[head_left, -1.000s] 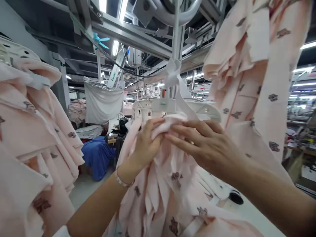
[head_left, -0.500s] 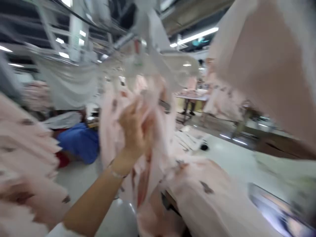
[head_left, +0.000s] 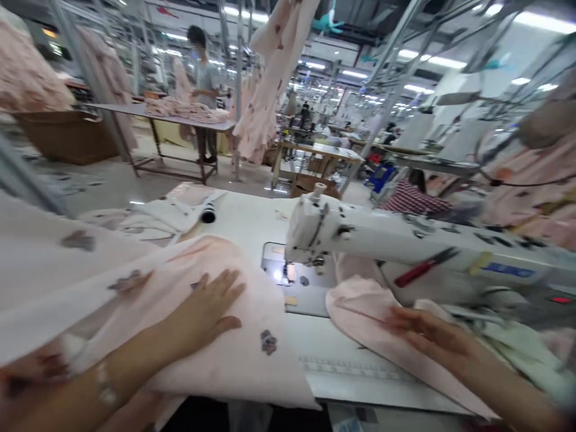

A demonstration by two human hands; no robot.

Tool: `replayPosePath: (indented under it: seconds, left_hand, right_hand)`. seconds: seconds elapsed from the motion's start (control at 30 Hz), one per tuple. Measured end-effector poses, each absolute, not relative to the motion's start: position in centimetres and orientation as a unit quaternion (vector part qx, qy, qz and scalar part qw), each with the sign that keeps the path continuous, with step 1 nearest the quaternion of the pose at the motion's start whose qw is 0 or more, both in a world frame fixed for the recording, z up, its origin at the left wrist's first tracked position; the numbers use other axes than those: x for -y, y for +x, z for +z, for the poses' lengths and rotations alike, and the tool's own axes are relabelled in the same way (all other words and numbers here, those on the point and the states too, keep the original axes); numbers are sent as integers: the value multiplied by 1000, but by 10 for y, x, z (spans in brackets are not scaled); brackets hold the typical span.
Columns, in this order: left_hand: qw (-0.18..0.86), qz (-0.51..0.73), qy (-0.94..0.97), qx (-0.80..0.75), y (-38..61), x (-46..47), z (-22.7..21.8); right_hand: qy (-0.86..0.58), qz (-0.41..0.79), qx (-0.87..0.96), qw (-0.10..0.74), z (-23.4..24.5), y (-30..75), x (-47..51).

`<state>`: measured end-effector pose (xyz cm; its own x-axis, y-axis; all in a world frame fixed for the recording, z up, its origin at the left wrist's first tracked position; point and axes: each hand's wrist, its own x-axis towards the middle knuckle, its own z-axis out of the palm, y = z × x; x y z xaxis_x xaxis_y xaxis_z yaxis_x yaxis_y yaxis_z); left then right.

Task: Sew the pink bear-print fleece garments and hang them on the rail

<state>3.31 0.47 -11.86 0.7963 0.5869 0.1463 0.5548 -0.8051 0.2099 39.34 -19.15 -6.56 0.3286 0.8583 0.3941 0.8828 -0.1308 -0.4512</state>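
Note:
A pale pink garment with a dark flower print lies over the white sewing table, with a fold running to the left. My left hand rests flat on it, fingers apart, to the left of the needle. The white sewing machine has its needle area just beyond that fabric. My right hand lies flat on a second stretch of pink fabric, below the machine arm. Red-handled snips rest beyond that hand.
A black-topped thread spool stands on folded white fabric at the table's far left. A person in a grey shirt stands at a table piled with pink fabric. Garments hang from overhead rails.
My hands have let go of the fabric gathered under the white hanger. The view has swung down from the overhead rails to the sewing table, and the fabric now lies flat there.

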Motion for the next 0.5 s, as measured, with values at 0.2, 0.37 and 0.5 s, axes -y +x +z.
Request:
replayPosePath:
  seconds: [0.2,0.37,0.5]
  left_hand:
    - [191,204,956,-87,162,30,-67]
    - [214,193,953,-95,308,20,-67]
    - [232,171,954,-87,346,4,-84]
  right_hand:
    - [-789,-19,551,272,-82,439,193]
    - [-789,-23,556,261,-101,459,189]
    - [-790,-55,553,259,-115,468,192]
